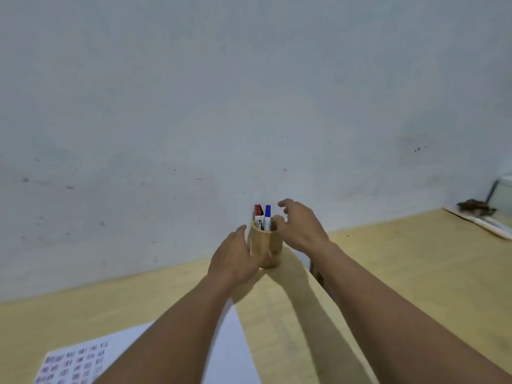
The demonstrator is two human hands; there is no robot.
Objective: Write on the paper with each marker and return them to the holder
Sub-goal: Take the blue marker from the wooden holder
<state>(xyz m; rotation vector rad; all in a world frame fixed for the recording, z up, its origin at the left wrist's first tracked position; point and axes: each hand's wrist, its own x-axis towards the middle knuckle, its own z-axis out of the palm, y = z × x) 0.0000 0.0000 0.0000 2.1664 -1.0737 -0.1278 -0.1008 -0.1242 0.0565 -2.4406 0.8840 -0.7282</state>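
Wooden holder point(266, 249), markers' labels unreadably blurred, gripped by left hand point(235, 259); right hand point(300, 227) spread, empty.

wall point(194, 92): pale grey-blue, scuffed, dark specks | table point(401, 259): light wood, against wall; light: soft, even
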